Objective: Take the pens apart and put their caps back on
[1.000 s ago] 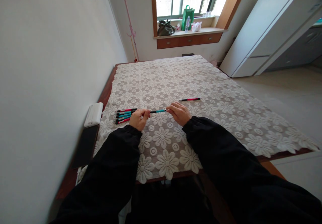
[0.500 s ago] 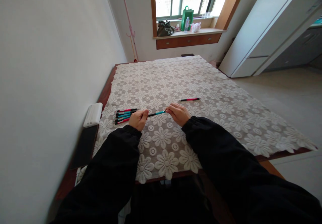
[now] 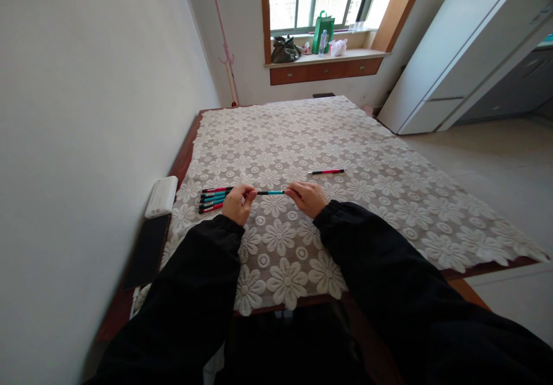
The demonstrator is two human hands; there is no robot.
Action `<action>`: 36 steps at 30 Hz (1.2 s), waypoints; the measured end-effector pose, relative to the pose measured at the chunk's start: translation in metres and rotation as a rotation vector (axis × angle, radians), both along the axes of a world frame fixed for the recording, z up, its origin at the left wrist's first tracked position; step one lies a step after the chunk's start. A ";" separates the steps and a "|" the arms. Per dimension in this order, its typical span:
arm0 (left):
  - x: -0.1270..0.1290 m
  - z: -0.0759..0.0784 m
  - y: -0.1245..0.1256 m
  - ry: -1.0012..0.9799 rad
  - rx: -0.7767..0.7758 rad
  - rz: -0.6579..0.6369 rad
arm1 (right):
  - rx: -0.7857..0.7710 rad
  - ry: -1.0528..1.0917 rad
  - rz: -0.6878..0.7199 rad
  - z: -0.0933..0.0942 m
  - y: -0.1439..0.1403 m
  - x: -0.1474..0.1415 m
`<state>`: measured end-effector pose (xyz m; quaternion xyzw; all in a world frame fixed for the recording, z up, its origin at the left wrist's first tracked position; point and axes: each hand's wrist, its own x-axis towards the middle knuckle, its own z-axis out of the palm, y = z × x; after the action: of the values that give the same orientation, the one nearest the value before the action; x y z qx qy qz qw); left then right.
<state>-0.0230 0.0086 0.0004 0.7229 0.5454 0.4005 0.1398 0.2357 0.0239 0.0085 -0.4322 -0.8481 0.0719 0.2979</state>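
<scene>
A blue and black pen (image 3: 271, 192) is held level between my two hands, just above the tablecloth. My left hand (image 3: 239, 203) pinches its black end, and my right hand (image 3: 308, 197) pinches the other end; both tips are hidden by fingers. Left of my left hand lies a row of several red and blue pens (image 3: 211, 199), partly covered by that hand. Beyond my right hand a single red and black pen (image 3: 327, 172) rests on the cloth.
The table wears a floral lace cloth (image 3: 279, 235). At its left edge, by the wall, are a white box-shaped device (image 3: 161, 196) and a dark flat object (image 3: 147, 252). A windowsill with a green bag (image 3: 323, 32) lies beyond; a white fridge (image 3: 449, 56) stands at right.
The blue pen has turned from a slight slant to nearly level as my left hand's fingers rose a little. The other pens stay where they were.
</scene>
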 end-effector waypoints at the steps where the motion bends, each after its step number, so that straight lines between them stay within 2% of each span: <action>1: 0.000 0.000 0.000 -0.010 0.009 -0.001 | -0.030 -0.038 -0.015 0.000 0.000 0.000; 5: 0.001 0.000 -0.001 -0.030 0.017 0.017 | -0.089 -0.106 -0.028 -0.001 0.000 0.000; 11: 0.002 0.000 -0.002 -0.028 -0.025 0.010 | -0.009 0.084 0.017 -0.003 0.002 0.002; 18: 0.003 0.001 -0.003 0.024 -0.077 0.005 | 0.040 0.195 0.077 -0.003 0.002 0.002; 22: 0.003 0.004 -0.005 0.036 -0.108 -0.048 | 0.058 0.230 0.083 -0.002 0.001 0.002; 31: 0.002 0.009 -0.006 0.062 -0.021 -0.118 | 0.060 0.143 0.082 0.002 0.002 0.003; 36: 0.001 0.009 -0.007 0.056 -0.017 -0.092 | 0.033 0.015 0.041 -0.002 0.004 0.004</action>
<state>-0.0216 0.0017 0.0089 0.7569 0.5186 0.3688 0.1490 0.2399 0.0284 0.0066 -0.4093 -0.8555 0.0672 0.3099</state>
